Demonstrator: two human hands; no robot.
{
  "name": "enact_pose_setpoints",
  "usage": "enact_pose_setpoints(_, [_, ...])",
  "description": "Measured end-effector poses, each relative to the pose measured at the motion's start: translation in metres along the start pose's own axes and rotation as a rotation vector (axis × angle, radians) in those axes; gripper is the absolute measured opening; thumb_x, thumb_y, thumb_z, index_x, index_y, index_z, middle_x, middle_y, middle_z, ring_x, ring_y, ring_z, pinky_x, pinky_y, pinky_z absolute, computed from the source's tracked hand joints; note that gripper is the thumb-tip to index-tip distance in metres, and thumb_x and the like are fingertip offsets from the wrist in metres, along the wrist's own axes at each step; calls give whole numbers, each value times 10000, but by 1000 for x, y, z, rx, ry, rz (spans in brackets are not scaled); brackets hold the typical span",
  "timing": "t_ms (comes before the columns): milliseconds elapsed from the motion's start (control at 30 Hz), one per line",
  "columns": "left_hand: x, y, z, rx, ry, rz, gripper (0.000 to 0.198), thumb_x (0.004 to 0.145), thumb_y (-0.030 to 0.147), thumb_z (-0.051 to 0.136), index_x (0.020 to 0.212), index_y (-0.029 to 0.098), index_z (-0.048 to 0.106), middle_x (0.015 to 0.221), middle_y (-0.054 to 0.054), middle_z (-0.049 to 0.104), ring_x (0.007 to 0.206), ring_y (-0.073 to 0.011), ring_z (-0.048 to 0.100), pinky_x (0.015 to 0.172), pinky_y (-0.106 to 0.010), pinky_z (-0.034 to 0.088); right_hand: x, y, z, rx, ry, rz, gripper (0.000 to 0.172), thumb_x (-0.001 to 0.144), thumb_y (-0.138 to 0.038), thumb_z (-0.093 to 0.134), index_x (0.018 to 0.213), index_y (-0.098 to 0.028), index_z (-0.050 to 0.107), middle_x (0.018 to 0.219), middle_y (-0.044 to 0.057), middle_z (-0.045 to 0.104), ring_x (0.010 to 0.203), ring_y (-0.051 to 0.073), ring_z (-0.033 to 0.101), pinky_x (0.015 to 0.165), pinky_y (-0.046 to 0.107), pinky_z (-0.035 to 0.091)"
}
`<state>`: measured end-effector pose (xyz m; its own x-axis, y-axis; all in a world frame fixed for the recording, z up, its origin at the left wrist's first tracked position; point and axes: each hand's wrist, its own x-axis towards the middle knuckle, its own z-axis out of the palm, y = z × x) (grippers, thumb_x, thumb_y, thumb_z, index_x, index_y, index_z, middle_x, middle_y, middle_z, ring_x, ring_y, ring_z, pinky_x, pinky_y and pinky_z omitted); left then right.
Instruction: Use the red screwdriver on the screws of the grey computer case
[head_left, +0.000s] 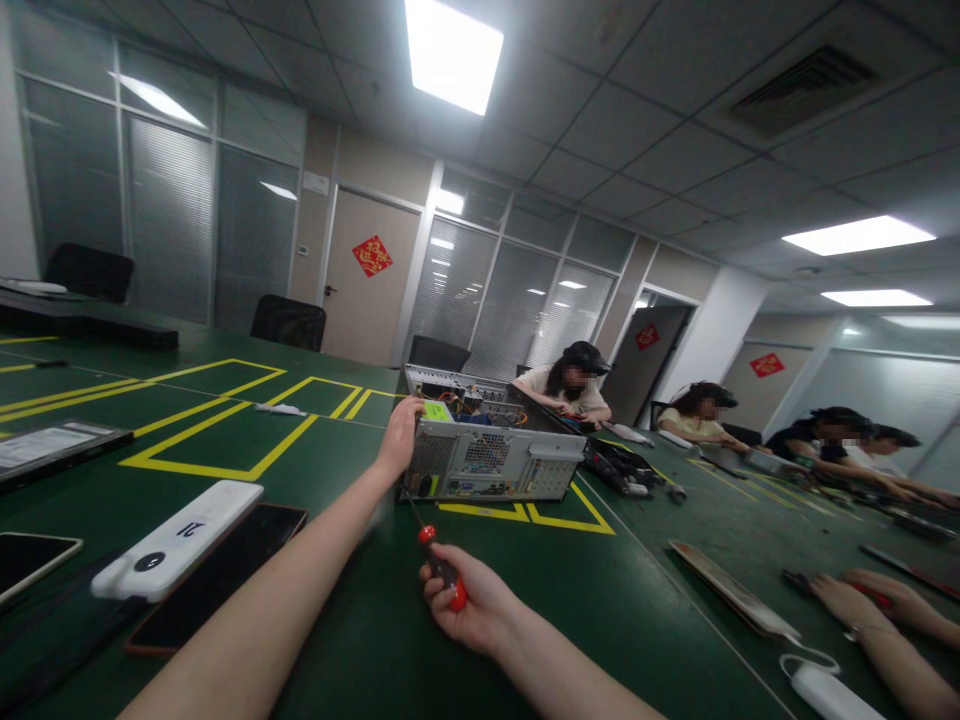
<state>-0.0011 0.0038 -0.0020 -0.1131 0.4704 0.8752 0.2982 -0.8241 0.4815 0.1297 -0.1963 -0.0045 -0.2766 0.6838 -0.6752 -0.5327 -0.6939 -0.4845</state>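
An open desktop computer case point(517, 475) lies on the green table with its rear panel facing me. Loose wires and a box with a yellow-green label point(437, 411) show inside it. My left hand point(403, 435) grips the case at its left rear corner, fingers over the upper edge beside that label. In my right hand point(476, 605) is a screwdriver point(442, 567) with a red and dark handle. Its thin shaft points up and away, toward the lower left corner of the rear panel. Whether the tip touches a screw is too small to tell.
At left lie a white device point(217, 505) marked 21, a dark phone point(225, 570), another phone point(34, 560) and a flat drive-like unit point(56, 450). Black parts point(626, 465) sit right of the case. Another person's hands point(847, 600) work at far right; several people sit beyond.
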Motion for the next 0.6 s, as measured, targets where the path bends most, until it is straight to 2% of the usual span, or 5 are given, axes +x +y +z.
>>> enact_pose_setpoints(167, [0,0,0,-10,-7,5,395,937,352,183,890,197,543,1082,-85,601,1131,-190,505,1064,-397,350,-1,0,0,-33,-33,7,267,883,-338,448,829,-98,551,561,19,554,449,75,517,389,128,429])
enact_pose_setpoints(333, [0,0,1,-19,-9,1,397,934,356,178,889,196,538,1077,-91,600,1121,-196,508,1062,-407,348,-5,12,0,12,-46,-60,269,881,-336,433,796,-106,545,551,0,537,419,62,485,371,121,365])
enact_pose_setpoints(500, [1,2,0,-12,-7,5,397,936,350,172,884,207,539,1067,-79,607,1112,-189,514,1065,-401,346,-8,18,2,68,42,-204,266,887,-326,424,755,-120,526,560,-1,528,430,61,472,372,121,324])
enact_pose_setpoints(600, [1,2,-1,-4,-13,-4,404,937,356,167,884,206,538,1075,-78,604,1120,-187,510,1063,-394,348,-7,16,1,86,96,-232,278,893,-331,416,741,-124,522,569,-1,520,438,60,470,383,123,321])
